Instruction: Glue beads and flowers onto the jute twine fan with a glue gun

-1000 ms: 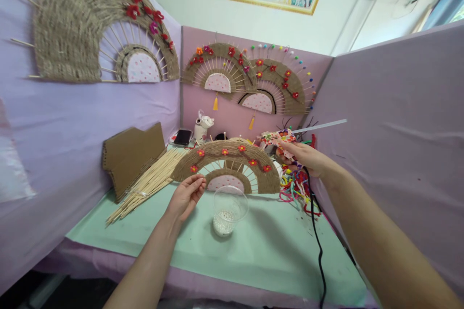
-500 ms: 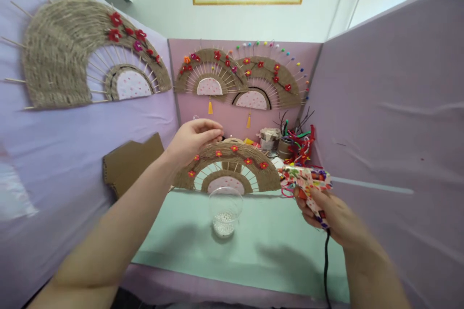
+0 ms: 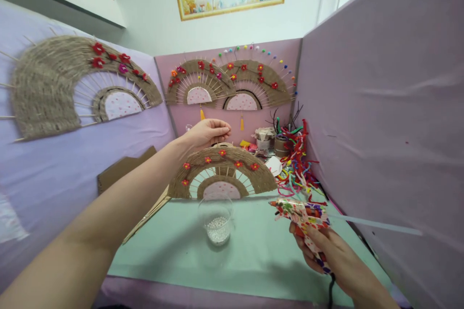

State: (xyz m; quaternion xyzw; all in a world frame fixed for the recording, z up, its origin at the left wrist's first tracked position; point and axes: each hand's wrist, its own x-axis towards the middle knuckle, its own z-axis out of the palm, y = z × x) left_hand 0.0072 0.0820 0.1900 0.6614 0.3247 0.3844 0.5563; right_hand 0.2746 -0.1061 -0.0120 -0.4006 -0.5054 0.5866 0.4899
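Observation:
My right hand (image 3: 326, 246) is wrapped round the handle of a flower-patterned glue gun (image 3: 302, 215), its orange nozzle pointing left and a translucent glue stick (image 3: 380, 225) sticking out behind. Above the top edge of a twine-wrapped fan (image 3: 264, 174) with red flowers, my left hand (image 3: 213, 133) has thumb and forefinger pinched; what is between them, if anything, is too small to make out. The fan stands upright on the green mat. In front of it sits a clear plastic cup (image 3: 216, 210) with white beads (image 3: 218, 230) at its bottom.
Tangled coloured pipe cleaners (image 3: 300, 164) lie at the back right near a brown pot (image 3: 282, 145). Cardboard (image 3: 123, 169) leans at the left. Finished-looking fans (image 3: 47, 87) hang on the partitions. A dark cord (image 3: 331, 289) trails from the glue gun.
My right hand has lowered the glue gun, away from the fan's right end. My left hand stays pinched above the fan's top and has shifted slightly right. The view has tilted.

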